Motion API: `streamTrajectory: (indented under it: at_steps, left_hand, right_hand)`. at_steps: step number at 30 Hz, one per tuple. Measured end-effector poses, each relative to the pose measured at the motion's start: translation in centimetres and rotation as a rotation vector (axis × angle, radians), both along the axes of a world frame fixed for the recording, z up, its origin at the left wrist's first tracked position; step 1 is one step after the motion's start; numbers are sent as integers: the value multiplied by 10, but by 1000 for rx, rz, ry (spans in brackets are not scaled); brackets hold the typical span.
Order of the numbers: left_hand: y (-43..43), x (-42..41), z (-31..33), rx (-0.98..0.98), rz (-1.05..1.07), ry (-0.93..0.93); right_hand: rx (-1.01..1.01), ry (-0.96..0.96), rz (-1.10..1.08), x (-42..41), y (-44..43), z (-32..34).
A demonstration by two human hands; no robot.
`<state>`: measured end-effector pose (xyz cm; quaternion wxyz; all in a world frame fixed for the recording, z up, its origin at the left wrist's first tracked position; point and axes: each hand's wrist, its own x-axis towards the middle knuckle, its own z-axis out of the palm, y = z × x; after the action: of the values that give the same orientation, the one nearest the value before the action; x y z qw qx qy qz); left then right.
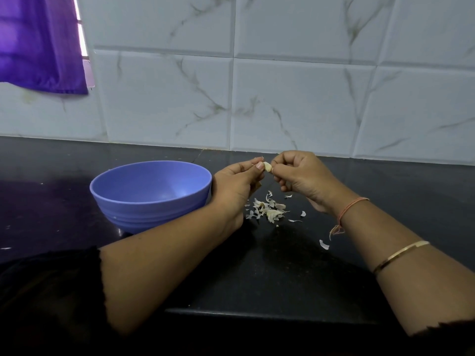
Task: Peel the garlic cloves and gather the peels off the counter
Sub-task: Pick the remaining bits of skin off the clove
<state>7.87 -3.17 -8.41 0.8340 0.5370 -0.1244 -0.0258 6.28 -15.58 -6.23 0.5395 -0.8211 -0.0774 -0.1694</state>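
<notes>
A pale garlic clove [267, 166] is held above the black counter [282, 265] between both hands. My left hand [237, 183] pinches it with thumb and fingers from the left. My right hand [300, 173] pinches its right end, fingers curled. Below the hands lies a small heap of white garlic peels [267, 210], with loose flakes scattered to the right, one at the counter's middle [324, 244]. A blue bowl [151, 195] stands just left of my left wrist; what I see of its inside holds nothing.
A white marbled tile wall [282, 98] rises behind the counter. A purple cloth [41, 44] hangs at the top left. The counter's front edge [257, 313] runs under my forearms.
</notes>
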Motion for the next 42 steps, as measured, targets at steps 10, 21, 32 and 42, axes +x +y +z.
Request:
streamTrajectory:
  at_steps: [10,21,32,42]
  left_hand:
    - [-1,3,-2,-32,-62,48]
    - [0,6,-3,-51,-67,59]
    - [0,9,-6,-18,-46,48]
    - [0,9,-5,-42,-80,55]
  right_hand:
    - [-3,28,-158,6,-18,-1]
    - [75,50,27,-1,-9,-1]
    - [203,68,105,-3,-5,2]
    - [-20,-142,88,-3,-2,2]
